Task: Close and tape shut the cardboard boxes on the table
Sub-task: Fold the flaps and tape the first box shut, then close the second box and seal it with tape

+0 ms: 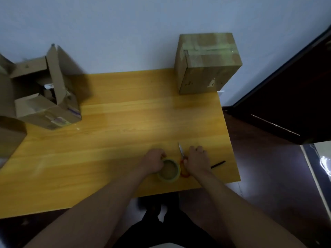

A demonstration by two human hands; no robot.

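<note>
The counter [114, 133] fills the view, yellow wood under dim light, pushed against a pale wall [125, 29]. Far out ahead of the right grip [198, 161], at the back right corner, the shut box [207, 63] stands with tape strips across its top, its far side hanging past the counter's edge. Well off ahead and left of the left grip [154, 161], the open box [48, 97] sits with one long flap pointing straight up and the others splayed; something pale shows inside, too blurred to make out. A third piece of cardboard [10, 135] pokes in at the left edge, cut off by the frame. Beyond the right grip a dark door [293, 97] stands over a dark floor.

Now the near edge, both arms in. The left grip curls down over the tape roll [169, 170], fingers wrapped on its far left rim, the roll lying flat on the wood. Just beside it, touching or nearly so, the scissors [183, 162] lie with red handles toward the person and blades pointing away. The right grip sits on those handles, fingers curled down; whether they are actually threaded through the loops, I cannot tell. Just right of that grip, a thin black pen [218, 164] lies slantwise near the counter's edge.
</note>
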